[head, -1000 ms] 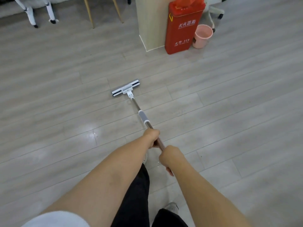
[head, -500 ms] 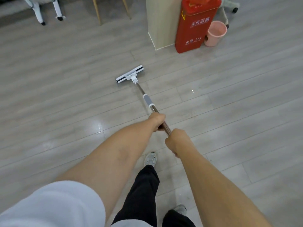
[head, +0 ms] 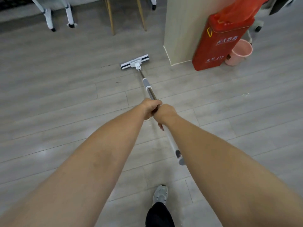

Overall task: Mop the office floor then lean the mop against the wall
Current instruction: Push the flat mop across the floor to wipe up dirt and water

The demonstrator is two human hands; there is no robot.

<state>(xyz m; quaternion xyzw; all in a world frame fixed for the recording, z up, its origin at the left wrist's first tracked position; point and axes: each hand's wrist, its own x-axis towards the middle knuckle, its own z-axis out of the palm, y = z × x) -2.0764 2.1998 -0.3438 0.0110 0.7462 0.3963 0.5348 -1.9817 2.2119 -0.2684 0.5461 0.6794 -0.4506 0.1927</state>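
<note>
The mop's flat white head (head: 134, 61) lies on the grey plank floor (head: 57, 99), just left of a cream pillar base (head: 178, 30). Its metal pole (head: 148, 86), with a grey sleeve, runs back toward me. My left hand (head: 150, 107) grips the pole in front. Right behind it my right hand (head: 165, 113) grips the pole too, the two hands touching. The white rear end of the pole (head: 173, 146) sticks out under my right forearm. Both arms are stretched forward.
A red fire-extinguisher box (head: 218, 45) stands against the pillar, with a pink bucket (head: 239, 52) to its right. White chair legs on castors (head: 49, 17) and thin wooden legs (head: 111, 18) stand at the back. My shoe (head: 160, 194) is at the bottom centre.
The mop head has slid forward, away from me and closer to the pillar. My arms have stretched out, and my two hands have come together on the pole.
</note>
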